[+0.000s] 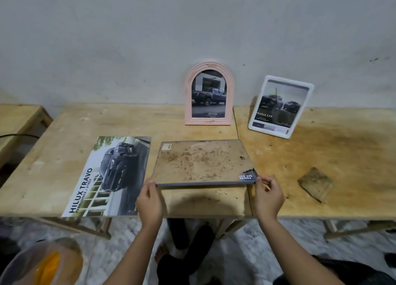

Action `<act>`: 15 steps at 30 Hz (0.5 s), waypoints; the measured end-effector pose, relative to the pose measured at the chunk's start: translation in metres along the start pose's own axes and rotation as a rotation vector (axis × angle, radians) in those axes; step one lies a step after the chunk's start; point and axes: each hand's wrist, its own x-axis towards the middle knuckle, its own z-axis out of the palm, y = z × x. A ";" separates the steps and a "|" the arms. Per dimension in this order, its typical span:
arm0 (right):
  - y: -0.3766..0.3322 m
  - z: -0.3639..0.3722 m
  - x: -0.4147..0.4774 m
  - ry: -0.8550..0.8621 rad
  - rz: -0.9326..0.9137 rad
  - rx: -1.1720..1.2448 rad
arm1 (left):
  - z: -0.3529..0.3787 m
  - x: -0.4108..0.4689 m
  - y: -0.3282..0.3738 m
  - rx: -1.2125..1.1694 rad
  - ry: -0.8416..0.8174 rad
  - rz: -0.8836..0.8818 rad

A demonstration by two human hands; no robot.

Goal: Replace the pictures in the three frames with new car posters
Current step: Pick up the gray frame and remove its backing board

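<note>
Both hands pinched the near corners of a rectangular frame [201,162], left hand [149,201] and right hand [269,195], fingers clamped on its edge. It lay back-up at the table's [321,156] near centre, long axis left-right, near edge lifted, right of the Hilux Travo poster [109,177].

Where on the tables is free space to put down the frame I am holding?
Bare wood lies right of the white frame, behind the brown block, and left of the pink arched frame, behind the Hilux poster. The near middle is crowded.
</note>
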 end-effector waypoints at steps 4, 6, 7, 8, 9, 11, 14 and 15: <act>0.020 0.005 0.002 -0.082 0.075 -0.112 | 0.000 -0.003 -0.023 0.193 -0.188 0.075; 0.028 0.008 0.001 -0.174 0.051 -0.178 | 0.001 -0.001 -0.037 0.306 -0.274 0.137; 0.029 0.011 0.000 -0.217 0.006 -0.213 | 0.003 0.000 -0.043 0.362 -0.308 0.174; 0.027 0.014 -0.002 -0.245 -0.039 -0.235 | 0.005 0.002 -0.047 0.400 -0.336 0.204; 0.023 0.017 -0.004 -0.258 -0.068 -0.249 | 0.007 0.003 -0.050 0.429 -0.354 0.233; 0.016 0.027 -0.005 -0.306 -0.045 -0.264 | 0.012 0.008 -0.051 0.484 -0.366 0.270; 0.012 0.046 -0.003 -0.451 0.137 -0.392 | 0.014 0.014 -0.048 0.541 -0.362 0.309; 0.009 0.050 -0.002 -0.479 0.206 -0.409 | 0.014 0.015 -0.047 0.555 -0.364 0.322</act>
